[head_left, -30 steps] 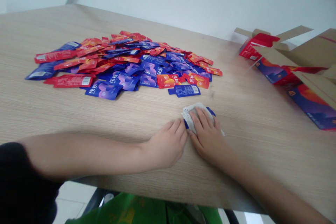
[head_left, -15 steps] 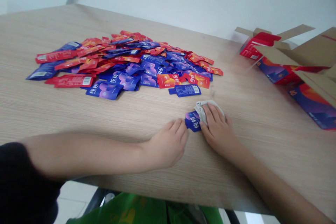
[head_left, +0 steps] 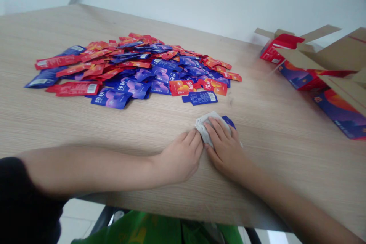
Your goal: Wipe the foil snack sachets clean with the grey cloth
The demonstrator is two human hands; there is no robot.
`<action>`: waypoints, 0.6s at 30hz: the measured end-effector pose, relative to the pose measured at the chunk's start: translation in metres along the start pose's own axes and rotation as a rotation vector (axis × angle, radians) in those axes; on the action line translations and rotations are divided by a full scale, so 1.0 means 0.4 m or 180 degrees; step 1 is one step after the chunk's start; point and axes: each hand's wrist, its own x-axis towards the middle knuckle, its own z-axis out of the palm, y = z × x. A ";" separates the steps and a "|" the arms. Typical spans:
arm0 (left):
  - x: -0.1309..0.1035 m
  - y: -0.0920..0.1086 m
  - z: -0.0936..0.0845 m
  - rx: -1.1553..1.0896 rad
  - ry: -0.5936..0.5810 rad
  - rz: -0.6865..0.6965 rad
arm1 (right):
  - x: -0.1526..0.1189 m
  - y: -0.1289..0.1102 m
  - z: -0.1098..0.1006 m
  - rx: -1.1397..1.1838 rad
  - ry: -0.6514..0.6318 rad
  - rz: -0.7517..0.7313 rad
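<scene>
A blue sachet (head_left: 228, 122) lies flat on the table, mostly covered by a folded light-grey cloth (head_left: 210, 116); only its far right end shows. My right hand (head_left: 224, 143) presses the cloth down over it, fingers bent across the fabric. Just left of the cloth, my left hand (head_left: 183, 156) is closed in a pinch at the sachet's left end, which is hidden in this view. Beyond both hands, one blue sachet with its printed back up (head_left: 201, 98) lies by the front edge of a pile of red and blue sachets (head_left: 162, 74).
Several open cardboard boxes stand at the right, among them a red one (head_left: 276, 51) and a blue-and-orange one (head_left: 340, 110), their flaps sticking up. The pile spreads over the table's (head_left: 114, 129) left and middle. A white wall (head_left: 200, 0) rises behind.
My right hand has slid the cloth left along the sachet toward my left hand. The sachet's left part is now covered and its right end uncovered. My left hand stays put.
</scene>
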 end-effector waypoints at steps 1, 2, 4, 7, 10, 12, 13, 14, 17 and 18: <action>0.000 0.000 0.000 -0.0003 -0.0002 -0.0007 | 0.000 0.006 0.001 -0.0016 0.0004 0.0040; 0.000 0.001 0.000 0.0002 0.0008 -0.0016 | 0.001 0.013 0.002 -0.0045 0.0017 0.0104; 0.000 0.002 0.001 0.0026 0.0039 -0.0027 | 0.003 0.032 0.005 -0.0117 0.0032 0.0281; -0.001 0.003 0.001 0.0057 0.0070 -0.0027 | 0.007 0.060 0.008 -0.0204 -0.0018 0.0618; -0.001 0.003 0.002 0.0078 0.0049 -0.0034 | 0.011 0.077 0.011 -0.0239 -0.0038 0.0808; 0.000 0.003 0.001 0.0094 0.0029 -0.0034 | 0.011 0.076 0.015 -0.0250 0.0008 0.0807; 0.000 0.002 0.001 0.0098 0.0024 -0.0035 | 0.010 0.072 0.017 -0.0254 0.0038 0.0776; 0.000 0.002 0.001 0.0100 0.0024 -0.0036 | 0.009 0.066 0.018 -0.0252 0.0061 0.0719; 0.000 0.001 0.000 0.0061 0.0035 -0.0026 | 0.005 0.039 0.018 -0.0211 0.0078 0.0459; 0.000 0.001 0.000 0.0045 0.0044 -0.0017 | 0.004 0.029 0.016 -0.0185 0.0067 0.0350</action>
